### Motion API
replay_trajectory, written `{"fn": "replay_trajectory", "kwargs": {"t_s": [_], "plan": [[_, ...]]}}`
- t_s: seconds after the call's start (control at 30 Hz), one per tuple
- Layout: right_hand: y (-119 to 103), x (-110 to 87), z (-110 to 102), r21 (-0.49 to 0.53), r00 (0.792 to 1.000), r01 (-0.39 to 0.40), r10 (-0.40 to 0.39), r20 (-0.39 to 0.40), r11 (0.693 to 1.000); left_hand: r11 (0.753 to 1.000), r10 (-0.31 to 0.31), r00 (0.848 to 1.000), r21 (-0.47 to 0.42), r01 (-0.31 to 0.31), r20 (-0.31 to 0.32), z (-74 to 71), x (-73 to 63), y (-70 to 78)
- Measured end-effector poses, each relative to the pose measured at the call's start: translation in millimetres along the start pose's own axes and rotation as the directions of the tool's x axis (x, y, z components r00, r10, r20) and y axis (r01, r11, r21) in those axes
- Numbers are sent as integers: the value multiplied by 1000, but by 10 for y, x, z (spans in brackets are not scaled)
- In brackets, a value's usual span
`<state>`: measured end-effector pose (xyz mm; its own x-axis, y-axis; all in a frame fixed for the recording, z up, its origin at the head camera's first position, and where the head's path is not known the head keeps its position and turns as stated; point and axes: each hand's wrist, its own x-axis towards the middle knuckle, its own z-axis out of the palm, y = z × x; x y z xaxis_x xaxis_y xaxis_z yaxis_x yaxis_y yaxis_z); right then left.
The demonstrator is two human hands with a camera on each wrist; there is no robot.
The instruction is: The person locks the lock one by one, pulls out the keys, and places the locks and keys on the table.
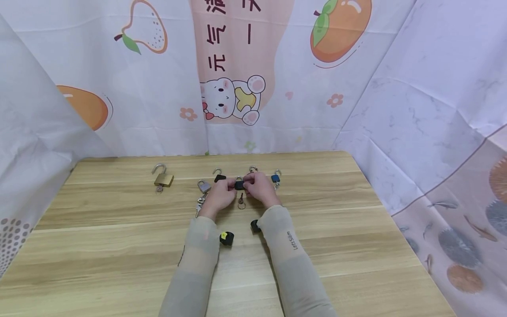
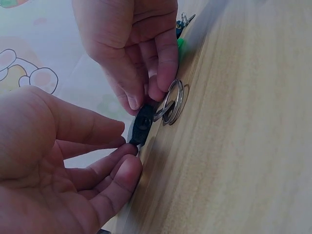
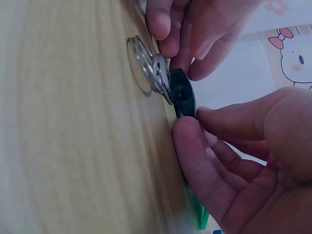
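Between both hands a small black padlock (image 1: 239, 185) stands on the tabletop, its silver shackle up and its keyhole face toward the person. My left hand (image 1: 222, 193) pinches one end between thumb and fingers. At the other end, my right hand (image 1: 258, 187) pinches the body with thumb and forefinger. The wrist views show the padlock's dark underside (image 2: 142, 124) with fingertips at both ends. A key on split rings (image 1: 241, 202) lies just in front of it, the rings (image 3: 144, 63) close to the lock.
A brass padlock (image 1: 163, 179), a grey padlock (image 1: 203, 186), another black padlock (image 1: 219, 178) and a blue padlock (image 1: 275, 178) lie around the hands. Keys (image 1: 200, 203) lie by the left wrist. Two black round pieces (image 1: 227, 238) sit nearer the person. A curtain (image 1: 277, 132) hangs behind the table.
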<state>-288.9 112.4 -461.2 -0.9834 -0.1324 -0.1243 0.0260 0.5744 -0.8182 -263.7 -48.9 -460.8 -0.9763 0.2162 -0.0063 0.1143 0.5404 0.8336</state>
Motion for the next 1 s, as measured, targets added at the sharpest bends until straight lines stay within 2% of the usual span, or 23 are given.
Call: {"fn": "replay_trajectory", "kwargs": {"t_s": [0.17, 0.4, 0.53, 0.67, 0.8, 1.0], "plan": [[-12, -11, -6, 24, 1000, -5, 5, 0, 1000, 1000, 10, 1000, 1, -10, 1, -8, -8, 10], [-12, -16, -4, 28, 1000, 1, 0, -31, 1000, 999, -29, 1000, -30, 29, -11, -8, -1, 15], [-22, -14, -9, 5, 992, 38, -37, -118, 999, 993, -81, 993, -97, 73, -82, -22, 8, 20], [-53, -14, -12, 52, 982, 101, -91, -167, 993, 985, -115, 979, -146, 90, -169, -59, 22, 15], [-109, -18, 18, 110, 982, 144, -128, -139, 983, 980, -127, 970, -180, 90, -207, -89, 28, 3], [-211, -45, 118, 267, 988, 150, -153, -10, 952, 961, -161, 960, -259, 99, -230, -119, 29, -8]]}}
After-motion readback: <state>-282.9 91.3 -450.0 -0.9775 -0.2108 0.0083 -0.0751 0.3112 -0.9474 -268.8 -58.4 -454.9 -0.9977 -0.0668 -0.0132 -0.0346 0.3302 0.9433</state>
